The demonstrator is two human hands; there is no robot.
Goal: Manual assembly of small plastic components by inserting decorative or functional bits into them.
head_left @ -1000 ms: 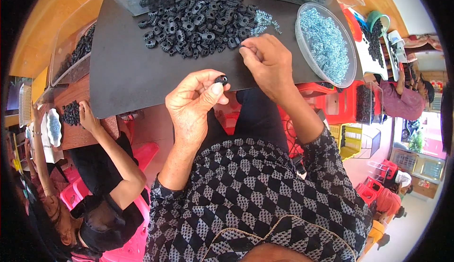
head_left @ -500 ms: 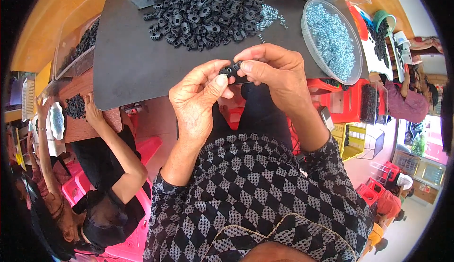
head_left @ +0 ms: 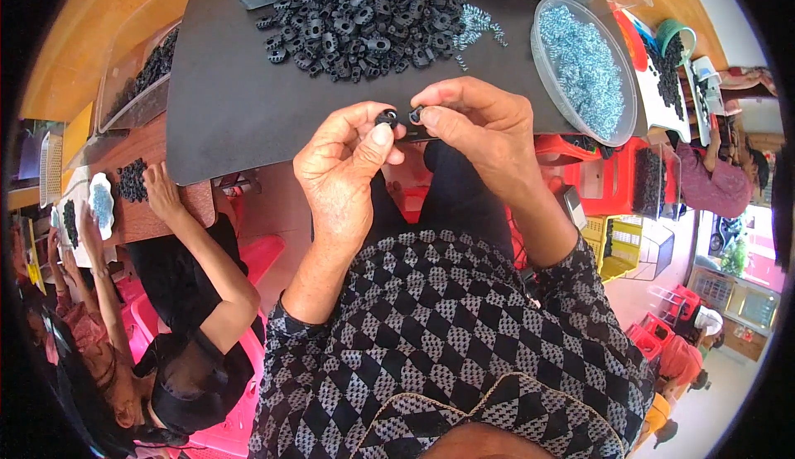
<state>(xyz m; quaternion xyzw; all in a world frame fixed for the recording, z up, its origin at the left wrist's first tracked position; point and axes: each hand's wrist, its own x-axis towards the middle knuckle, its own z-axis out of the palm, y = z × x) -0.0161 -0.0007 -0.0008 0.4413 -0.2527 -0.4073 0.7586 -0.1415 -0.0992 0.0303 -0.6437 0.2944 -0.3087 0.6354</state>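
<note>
One white dish with a wavy edge point(head_left: 106, 232) sits at the far left, with pale blue bits in it. Just to its right, a little heap of black parts point(head_left: 132, 179) lies on a brown table point(head_left: 199, 202). Another person in black point(head_left: 195, 384) is on this side, and that person's hand point(head_left: 166, 194) is at the edge of the heap. A clear box point(head_left: 137, 108) with more black parts in it is behind.

Next comes a big dark grey table point(head_left: 215, 111). A big pile of black parts point(head_left: 356, 28) lies on it, toward the far side.

The left hand point(head_left: 344, 152) is over the near edge. Its thumb and fingers pinch a black piece point(head_left: 387, 118) that has a round hole. Just right of that piece, with a thin gap between, is a small black bit point(head_left: 416, 114). The thumb and first finger of the right hand point(head_left: 489, 123) are closed on it.

Some loose pale blue springs point(head_left: 476, 24) lie beside the big pile. Further right, a round clear tub point(head_left: 632, 115) is full of springs like them. Past it are red crates point(head_left: 613, 173), a yellow basket point(head_left: 617, 268) and a green cup point(head_left: 677, 28).
</note>
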